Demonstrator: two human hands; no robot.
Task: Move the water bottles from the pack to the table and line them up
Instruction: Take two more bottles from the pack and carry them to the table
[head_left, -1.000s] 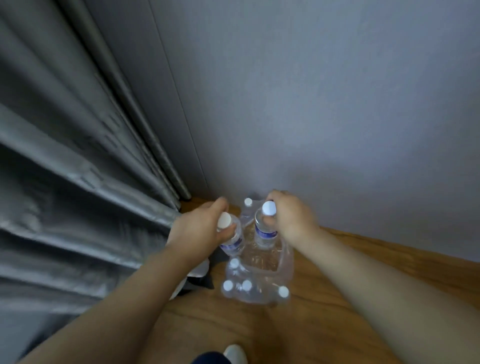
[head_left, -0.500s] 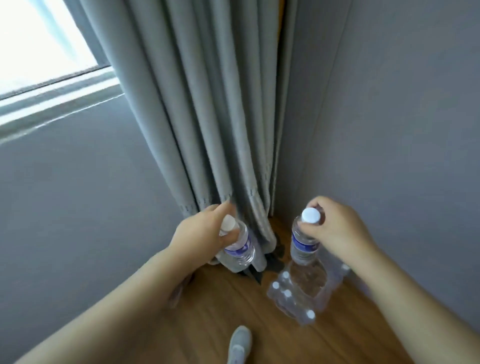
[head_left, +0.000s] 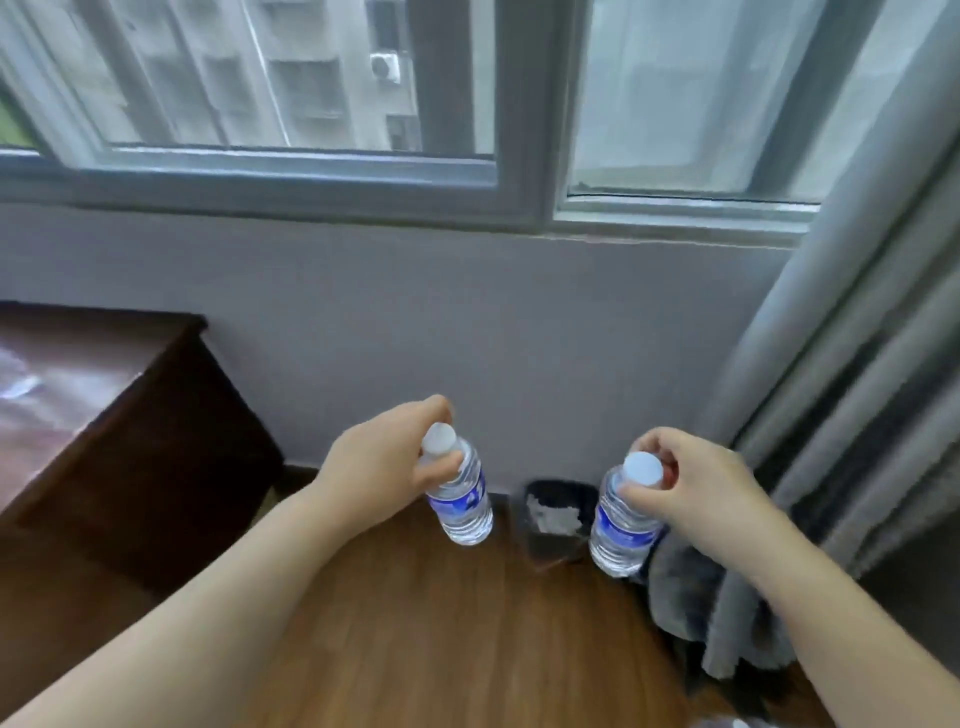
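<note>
both hands are up in the air over the wood floor, each carrying a water bottle by the neck. left hand has its fingers curled round the top of the left bottle, which tilts a bit. right hand pinches the right bottle just under its white cap. the dark wooden table sits off to the left. small black bin shows between the bottles by the wall, grey curtain on the right, window at the far side.

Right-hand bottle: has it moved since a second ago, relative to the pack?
Yes. The right hand has lifted its bottle out of the pack and carried it away; the pack is out of view.
</note>
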